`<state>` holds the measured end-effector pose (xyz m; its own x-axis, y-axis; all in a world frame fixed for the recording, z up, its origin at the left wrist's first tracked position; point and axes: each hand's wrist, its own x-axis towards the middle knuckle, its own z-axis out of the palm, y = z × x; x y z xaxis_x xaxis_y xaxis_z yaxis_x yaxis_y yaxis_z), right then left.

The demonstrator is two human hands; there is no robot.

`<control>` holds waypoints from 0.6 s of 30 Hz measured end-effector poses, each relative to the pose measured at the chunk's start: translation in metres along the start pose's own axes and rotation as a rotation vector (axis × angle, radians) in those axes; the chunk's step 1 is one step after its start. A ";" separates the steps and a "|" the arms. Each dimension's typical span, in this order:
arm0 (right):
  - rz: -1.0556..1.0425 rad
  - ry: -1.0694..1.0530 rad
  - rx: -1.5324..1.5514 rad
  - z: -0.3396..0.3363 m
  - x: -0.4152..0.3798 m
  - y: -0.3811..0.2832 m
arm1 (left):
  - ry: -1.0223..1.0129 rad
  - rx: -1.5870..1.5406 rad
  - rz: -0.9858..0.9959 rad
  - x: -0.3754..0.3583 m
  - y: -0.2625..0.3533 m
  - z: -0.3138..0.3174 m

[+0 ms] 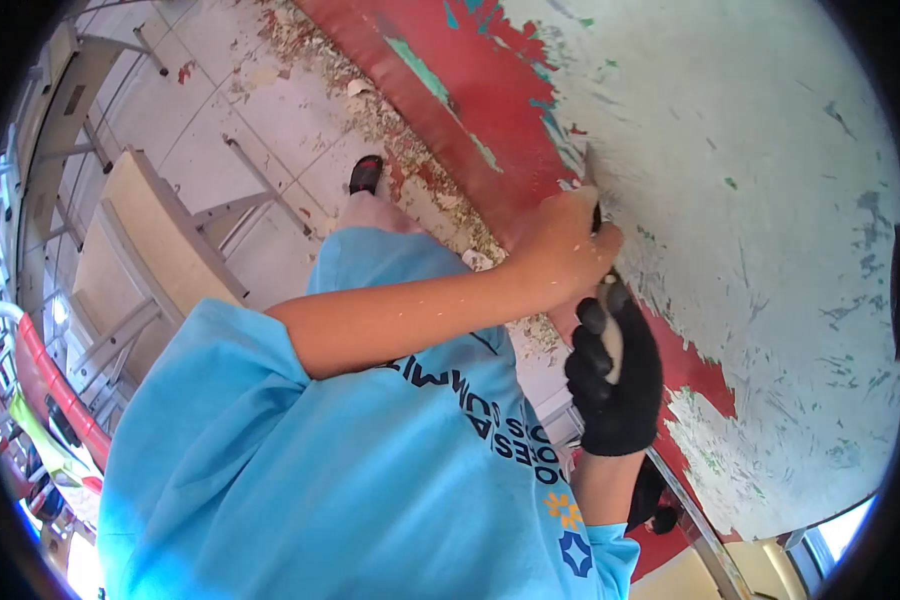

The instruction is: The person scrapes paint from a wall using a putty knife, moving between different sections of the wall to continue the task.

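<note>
A scraper runs along the wall, its narrow metal blade (588, 163) against the edge of the red paint (510, 120). My bare left hand (570, 240) is closed around its dark upper part, close to the blade. Below it, my right hand (615, 370), in a black glove, wraps around a beige handle (613, 345). The handle lines up with the blade, but my left hand hides the join between them. Around the blade, the wall shows a pale grey-white bared surface (750, 230) with green flecks and ragged red borders.
Paint chips (410, 150) litter the tiled floor (270, 120) along the wall's foot. A dark shoe (366, 174) stands beside them. Behind me are a pale tabletop (140, 240) with metal legs and stacked metal frames (0, 210). A red curved bar (60, 390) lies at the left.
</note>
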<state>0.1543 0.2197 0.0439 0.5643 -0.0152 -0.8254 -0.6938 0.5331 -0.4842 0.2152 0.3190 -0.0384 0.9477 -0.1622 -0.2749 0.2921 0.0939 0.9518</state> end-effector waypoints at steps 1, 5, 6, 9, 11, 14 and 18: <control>0.013 -0.009 0.005 0.005 -0.003 -0.003 | -0.018 0.052 -0.031 -0.001 0.001 0.001; 0.001 -0.009 -0.087 0.005 0.010 -0.006 | -0.043 -0.010 -0.064 0.006 -0.005 -0.002; 0.002 -0.011 -0.091 0.006 0.011 -0.006 | -0.020 0.008 -0.054 0.009 -0.006 -0.002; -0.027 0.041 -0.005 0.009 0.006 -0.004 | 0.012 0.050 0.010 -0.002 -0.004 0.002; 0.021 0.006 -0.034 0.009 -0.003 -0.005 | 0.039 0.068 0.050 0.000 -0.005 0.000; 0.073 0.026 -0.087 0.002 0.029 -0.009 | -0.005 -0.043 -0.085 0.013 -0.015 -0.002; 0.040 0.084 -0.050 0.017 0.003 -0.006 | 0.099 0.002 -0.029 0.000 0.002 -0.004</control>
<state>0.1672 0.2310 0.0492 0.4978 -0.0670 -0.8647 -0.7378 0.4915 -0.4627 0.2160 0.3232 -0.0373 0.9468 -0.0674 -0.3146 0.3198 0.0884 0.9434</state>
